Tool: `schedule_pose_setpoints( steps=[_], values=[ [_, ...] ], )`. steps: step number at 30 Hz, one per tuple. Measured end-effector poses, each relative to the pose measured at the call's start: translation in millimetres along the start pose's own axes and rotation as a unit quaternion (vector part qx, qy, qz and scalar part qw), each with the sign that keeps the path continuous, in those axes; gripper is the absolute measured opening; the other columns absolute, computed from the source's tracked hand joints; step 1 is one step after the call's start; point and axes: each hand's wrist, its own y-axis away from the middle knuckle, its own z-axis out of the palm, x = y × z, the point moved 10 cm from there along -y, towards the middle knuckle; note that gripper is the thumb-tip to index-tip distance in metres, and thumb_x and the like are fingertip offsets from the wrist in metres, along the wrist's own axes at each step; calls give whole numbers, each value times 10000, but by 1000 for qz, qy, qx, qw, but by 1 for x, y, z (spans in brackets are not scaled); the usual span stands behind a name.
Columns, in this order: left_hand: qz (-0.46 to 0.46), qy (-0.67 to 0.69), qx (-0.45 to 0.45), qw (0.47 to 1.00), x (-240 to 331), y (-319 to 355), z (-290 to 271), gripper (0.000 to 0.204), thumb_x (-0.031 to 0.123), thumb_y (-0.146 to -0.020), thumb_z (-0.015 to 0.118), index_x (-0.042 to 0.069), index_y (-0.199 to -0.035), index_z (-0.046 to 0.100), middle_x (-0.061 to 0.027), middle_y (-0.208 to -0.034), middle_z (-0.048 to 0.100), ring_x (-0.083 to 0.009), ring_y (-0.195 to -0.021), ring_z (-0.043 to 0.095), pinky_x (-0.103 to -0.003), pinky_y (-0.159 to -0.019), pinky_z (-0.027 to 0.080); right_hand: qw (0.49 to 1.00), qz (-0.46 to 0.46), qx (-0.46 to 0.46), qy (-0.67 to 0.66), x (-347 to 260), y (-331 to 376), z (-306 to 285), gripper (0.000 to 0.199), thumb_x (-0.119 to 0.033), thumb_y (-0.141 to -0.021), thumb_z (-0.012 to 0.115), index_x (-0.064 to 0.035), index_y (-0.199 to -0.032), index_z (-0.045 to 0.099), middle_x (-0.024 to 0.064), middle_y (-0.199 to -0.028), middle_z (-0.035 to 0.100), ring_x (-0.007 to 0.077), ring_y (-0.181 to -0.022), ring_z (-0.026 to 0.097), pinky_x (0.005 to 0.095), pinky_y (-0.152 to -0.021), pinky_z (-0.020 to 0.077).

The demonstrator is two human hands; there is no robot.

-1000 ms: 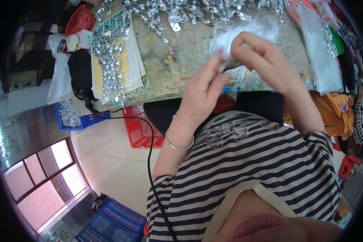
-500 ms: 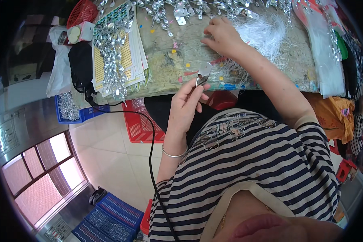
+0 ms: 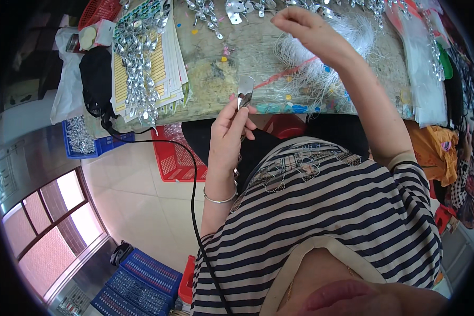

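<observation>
My left hand (image 3: 227,131) is closed in a pinch on a flat, shiny metal piece (image 3: 246,86) at the table's near edge. Below that hand, a bit of silvery twisted strand (image 3: 236,174) shows beside the wrist. My right hand (image 3: 313,34) is raised over the far part of the table, its fingertips drawn together; anything between them is too small to make out. Beneath and beside the right forearm spreads a tangled bundle of white thread (image 3: 353,37). A thin red strip (image 3: 284,72) lies between the metal piece and the thread.
Silvery twisted strands (image 3: 142,79) lie over stacked papers (image 3: 168,79) at left. More metal pieces (image 3: 237,13) line the far side. Clear plastic bags (image 3: 424,79) cover the right edge. Below stand a red basket (image 3: 168,158) and a blue bin (image 3: 79,139). A black cable (image 3: 195,195) hangs at left.
My right hand has lifted away from the tabletop, toward the far right, and its fingers have drawn together. The left hand has shifted slightly left, still pinching the metal piece.
</observation>
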Motion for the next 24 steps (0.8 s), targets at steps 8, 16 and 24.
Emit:
schedule_pose_setpoints(
  steps=[8,16,24],
  values=[
    [20,18,10,1000,14,-1,8,268,132,-927,526,-2,-1154,575,-8,-844,590,-38,-624,491,-178,-522,411,965,104,-36,-239,-41,18,-20,125,-138,-955,466,-39,-907,525,11,-759,564,99,-706,534,275,-691,452],
    [51,46,8,998,45,-4,39,340,137,-860,649,23,-1174,588,57,-711,522,4,-498,357,-158,-431,275,948,153,-136,-245,-48,76,41,293,-263,-970,457,-96,-1211,454,-59,-688,437,7,-595,355,155,-504,255],
    [49,62,15,997,45,-3,49,209,74,-844,658,21,-1046,648,44,-743,613,28,-509,339,-153,-439,209,949,162,-140,-229,-48,87,50,284,-237,-991,403,-85,-1229,427,-50,-678,423,17,-614,363,166,-522,279]
  ],
)
